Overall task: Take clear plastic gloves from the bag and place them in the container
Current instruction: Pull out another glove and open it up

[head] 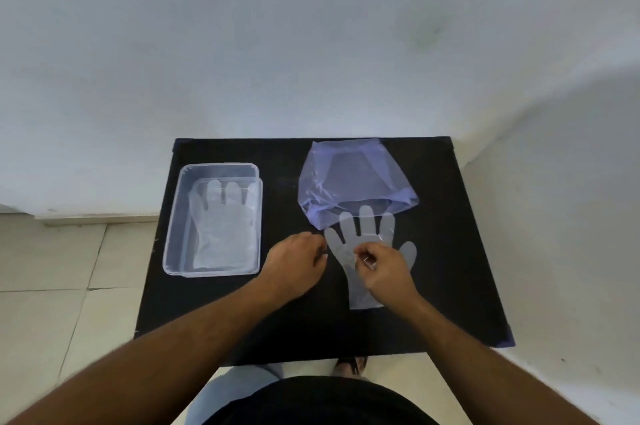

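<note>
Black desk [450, 251] against a pale wall [311, 43], tiled floor [52, 286] to the left.

Container [172, 244]: clear plastic, rectangular, on the left half of the desk. Clear gloves lie flat inside it, fingertips toward the wall; how many are stacked cannot be told.

Bag [356, 178]: translucent purple, at the far right-centre of the desk, mouth facing the person and gaping open. Nothing can be made out inside it for certain.

Glove [372, 227]: clear plastic, flat on the desk just in front of the bag's mouth, digits spread and pointing toward the wall. Its middle tips overlap the bag's near edge. The cuff end lies toward the person, partly under the right wrist.

Right hand [384, 268]: over the glove's palm, fingers [363, 253] curled and pinched together on the thin film at the middle of the glove. A small crinkle of plastic shows at the pinch.

Left hand [298, 261]: just left of the glove, between glove and container, fingers [320, 248] curled in, tips at or very near the glove's left edge. Whether they grip the film cannot be told.

Both forearms bare, reaching in from the near edge. The person stands at the desk's near side, dark shirt [311, 404] at bottom of view.
</note>
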